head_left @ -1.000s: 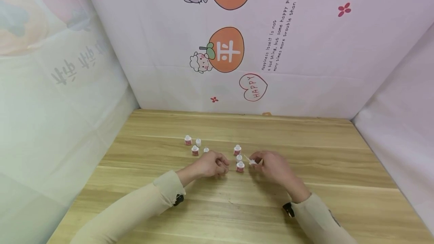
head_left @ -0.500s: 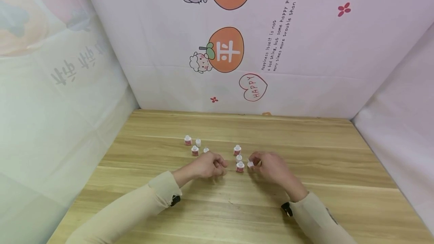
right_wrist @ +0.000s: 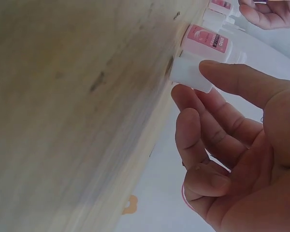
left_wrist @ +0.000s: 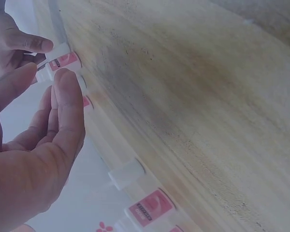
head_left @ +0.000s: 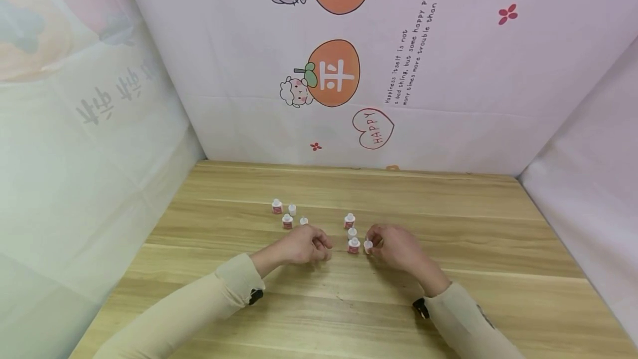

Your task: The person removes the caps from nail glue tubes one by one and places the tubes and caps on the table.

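Note:
My right hand (head_left: 400, 245) pinches a white brush cap (right_wrist: 190, 73) between thumb and fingers. The cap stands on the table, its thin stem pointing up. Right beside it is a small white bottle (head_left: 354, 246) with a pink label, its cap off. Behind that bottle stand a second brush cap (head_left: 352, 233) and another uncapped bottle (head_left: 349, 221). My left hand (head_left: 305, 245) hovers low over the table, fingers loosely bent and holding nothing. Just beyond it are a brush cap (head_left: 304, 221) and a bottle (head_left: 287, 222), the cap partly hidden by the hand.
Farther left stand another bottle (head_left: 277, 207) and another cap (head_left: 292, 210). The wooden table (head_left: 319, 314) is enclosed by white printed cloth: a back wall (head_left: 448, 126) and cloth at both sides.
The right hand has turned the brush cap from lying tilted, stem to the left, to standing stem up beside the front bottle. The left hand has drawn back slightly to the left.

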The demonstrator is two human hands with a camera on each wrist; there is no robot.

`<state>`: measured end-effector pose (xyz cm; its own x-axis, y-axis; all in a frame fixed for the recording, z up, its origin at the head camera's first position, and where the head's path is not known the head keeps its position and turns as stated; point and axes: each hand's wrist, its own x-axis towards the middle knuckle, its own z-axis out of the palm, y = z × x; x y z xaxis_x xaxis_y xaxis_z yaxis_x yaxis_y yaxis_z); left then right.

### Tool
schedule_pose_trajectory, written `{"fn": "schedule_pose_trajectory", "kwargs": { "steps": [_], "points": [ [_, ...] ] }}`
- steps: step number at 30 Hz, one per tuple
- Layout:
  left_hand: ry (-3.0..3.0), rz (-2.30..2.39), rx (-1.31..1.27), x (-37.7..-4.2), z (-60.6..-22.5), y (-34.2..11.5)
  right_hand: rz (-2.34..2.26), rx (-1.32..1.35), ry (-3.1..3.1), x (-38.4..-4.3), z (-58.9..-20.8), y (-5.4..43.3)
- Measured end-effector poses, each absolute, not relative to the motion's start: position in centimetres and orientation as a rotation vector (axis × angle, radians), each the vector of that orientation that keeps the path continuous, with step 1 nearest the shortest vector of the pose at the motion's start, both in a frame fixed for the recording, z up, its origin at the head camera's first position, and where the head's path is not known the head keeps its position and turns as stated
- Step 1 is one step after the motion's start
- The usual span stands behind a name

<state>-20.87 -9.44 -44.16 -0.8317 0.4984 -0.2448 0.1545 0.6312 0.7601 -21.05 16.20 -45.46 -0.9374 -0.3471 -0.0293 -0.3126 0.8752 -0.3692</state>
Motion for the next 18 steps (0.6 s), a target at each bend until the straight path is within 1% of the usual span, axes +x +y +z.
{"fn": "schedule_pose_trajectory", "kwargs": {
  "steps": [12, 18],
  "points": [
    [2.45, 1.017, 0.581, -20.9, -44.1, -9.3, -0.596, -0.471, 2.926, -21.1, -45.5, 16.4],
    [2.473, 0.996, 0.584, -20.9, -43.9, -9.5, -0.629, -0.488, 2.906, -21.2, -45.0, 17.4]
  ]
}}
